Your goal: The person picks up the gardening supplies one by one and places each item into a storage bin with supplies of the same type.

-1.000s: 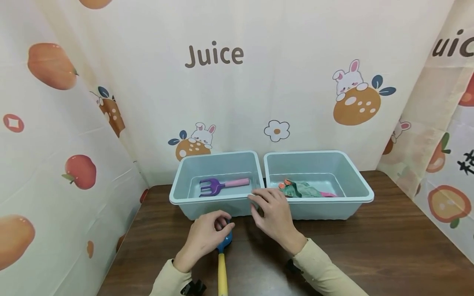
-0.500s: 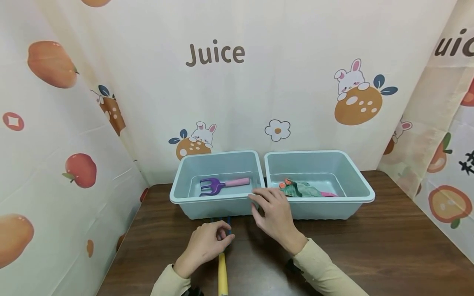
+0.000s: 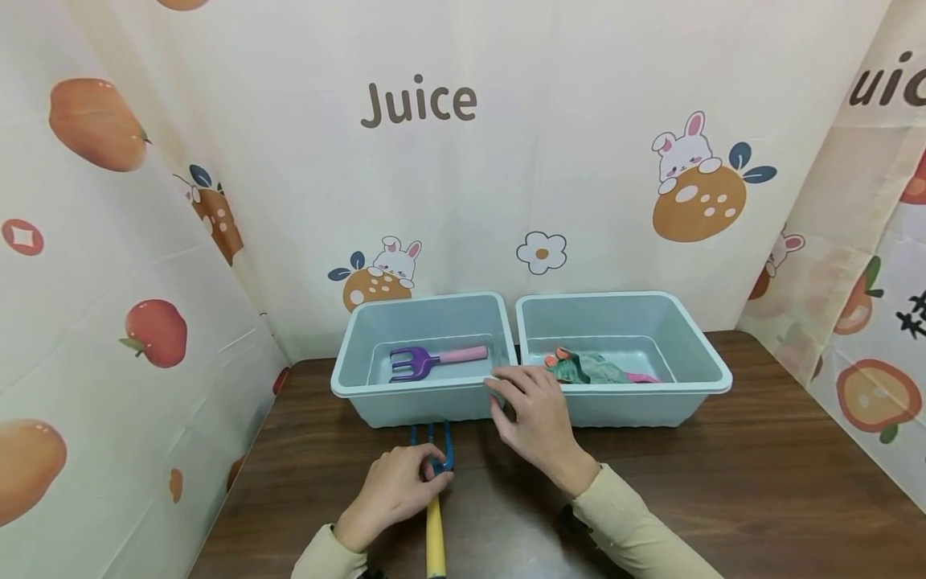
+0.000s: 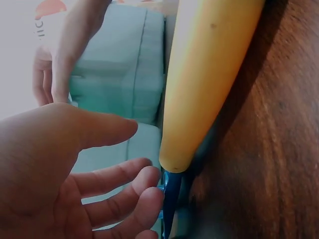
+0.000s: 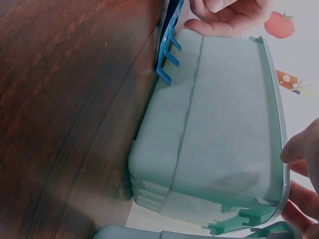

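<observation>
Toy rake (image 3: 434, 482): blue plastic head with short prongs, yellow handle that thickens toward the near end. It lies flat on the brown wooden table (image 3: 723, 482), prongs pointing away from the person, tips right at the front wall of the left bin (image 3: 419, 406). In the right wrist view the blue prongs (image 5: 168, 52) stand just against that wall. In the left wrist view the handle (image 4: 209, 79) narrows to the blue neck (image 4: 172, 194).

Left hand (image 3: 394, 490): rests on the rake where head meets handle, fingers curled over the blue neck, thumb side toward the bin. The wrist view shows its fingers (image 4: 124, 191) bent and just beside the neck; a full grip cannot be told, only contact. The yellow handle runs back from under this hand toward the person.

Right hand (image 3: 535, 422): just to the right of the rake, apart from it. Fingers are fairly straight and laid on the near rim of the left bin at its right corner, where it meets the right bin (image 3: 687, 402). Fingertips (image 5: 299, 149) show at the rim edge in the right wrist view.

Beyond the left hand, inside the left bin: a purple fork with pink handle (image 3: 434, 360). Beyond the right hand, inside the right bin: a green crumpled item with orange tips (image 3: 589, 370).
</observation>
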A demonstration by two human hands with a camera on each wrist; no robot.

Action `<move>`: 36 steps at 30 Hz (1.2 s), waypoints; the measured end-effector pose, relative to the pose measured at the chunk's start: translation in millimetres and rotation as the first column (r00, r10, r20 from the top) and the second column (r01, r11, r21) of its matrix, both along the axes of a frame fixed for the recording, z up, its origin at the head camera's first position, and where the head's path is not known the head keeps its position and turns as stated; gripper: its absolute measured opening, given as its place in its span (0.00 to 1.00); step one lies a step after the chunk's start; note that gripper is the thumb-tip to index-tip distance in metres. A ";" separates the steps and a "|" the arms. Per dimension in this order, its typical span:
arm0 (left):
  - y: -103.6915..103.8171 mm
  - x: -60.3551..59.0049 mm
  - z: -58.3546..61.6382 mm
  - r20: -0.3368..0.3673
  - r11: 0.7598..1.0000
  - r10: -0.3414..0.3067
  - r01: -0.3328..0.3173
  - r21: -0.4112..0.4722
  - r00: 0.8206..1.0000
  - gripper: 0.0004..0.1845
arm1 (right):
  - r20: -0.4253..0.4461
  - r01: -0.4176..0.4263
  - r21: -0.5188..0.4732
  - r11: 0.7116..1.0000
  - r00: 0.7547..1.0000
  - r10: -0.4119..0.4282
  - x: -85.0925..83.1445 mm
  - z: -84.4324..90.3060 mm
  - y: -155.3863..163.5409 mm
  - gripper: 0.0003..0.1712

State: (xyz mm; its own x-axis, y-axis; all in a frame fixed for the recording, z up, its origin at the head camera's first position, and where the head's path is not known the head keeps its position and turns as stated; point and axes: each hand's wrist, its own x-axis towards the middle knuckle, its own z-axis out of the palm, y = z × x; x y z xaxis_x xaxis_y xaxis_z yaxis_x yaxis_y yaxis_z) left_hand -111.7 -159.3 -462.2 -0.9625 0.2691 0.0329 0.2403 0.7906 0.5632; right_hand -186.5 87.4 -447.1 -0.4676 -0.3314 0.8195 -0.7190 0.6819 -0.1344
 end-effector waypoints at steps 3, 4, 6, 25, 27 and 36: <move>-1.2 0.9 0.1 0.014 1.000 -0.009 0.009 0.002 1.000 0.15 | 0.001 -0.001 0.000 1.000 1.000 0.001 0.0 0.2 -0.2 0.13; -1.6 1.3 0.0 0.019 1.000 -0.012 0.012 0.002 1.000 0.15 | 0.000 -0.002 0.001 1.000 1.000 0.002 0.0 0.3 -0.2 0.13; -2.4 2.0 -0.6 0.023 1.000 -0.013 0.013 -0.007 1.000 0.15 | 0.002 -0.002 0.001 1.000 1.000 0.002 0.4 0.7 -0.3 0.13; -10.6 6.5 4.3 0.105 0.995 -0.043 0.052 -0.083 0.994 0.18 | -0.008 0.004 0.007 1.000 1.000 -0.004 0.2 -0.1 0.2 0.13; -11.1 7.0 4.5 0.108 0.994 -0.063 0.072 -0.078 0.992 0.17 | -0.009 0.003 0.005 1.000 1.000 -0.003 0.3 -0.4 0.0 0.13; -10.5 8.6 -0.3 0.093 0.994 -0.106 0.109 -0.027 0.990 0.10 | -0.019 -0.002 -0.004 1.000 1.000 0.002 0.0 -1.0 -0.2 0.13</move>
State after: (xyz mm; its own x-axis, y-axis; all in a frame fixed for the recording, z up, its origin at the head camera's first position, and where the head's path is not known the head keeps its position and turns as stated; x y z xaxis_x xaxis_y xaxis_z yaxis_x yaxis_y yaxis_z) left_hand -103.1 -169.8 -462.5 -0.9266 0.3706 -0.0638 0.2736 0.7808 0.5617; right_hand -186.4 87.1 -448.1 -0.4510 -0.3290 0.8297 -0.7230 0.6797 -0.1235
